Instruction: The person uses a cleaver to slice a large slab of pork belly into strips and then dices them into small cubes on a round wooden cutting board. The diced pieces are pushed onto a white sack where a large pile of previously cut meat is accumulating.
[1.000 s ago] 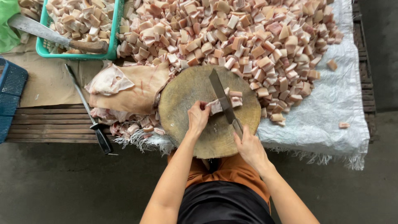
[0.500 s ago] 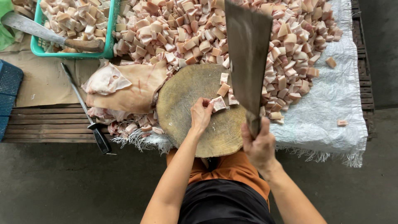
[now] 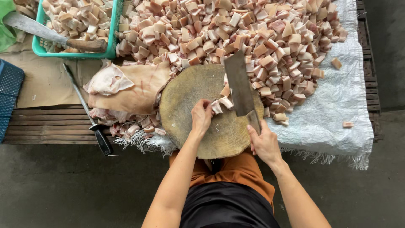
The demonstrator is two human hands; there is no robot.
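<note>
The right hand [image 3: 265,142] grips the cleaver [image 3: 240,89] by its handle, blade down on the round wooden chopping block [image 3: 190,114]. The left hand [image 3: 201,117] curls closed on a meat strip [image 3: 222,103], pinning it beside the blade to steady it. Cut cubes [image 3: 236,29] are heaped behind the block on the counter [image 3: 50,124].

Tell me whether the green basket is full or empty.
Full: the green basket is heaped with cut meat cubes, and a cleaver lies on top.

A teal basket [image 3: 113,29] of cubes holds a second cleaver [image 3: 50,34]; sharpening steel [image 3: 86,110] alongside.
</note>
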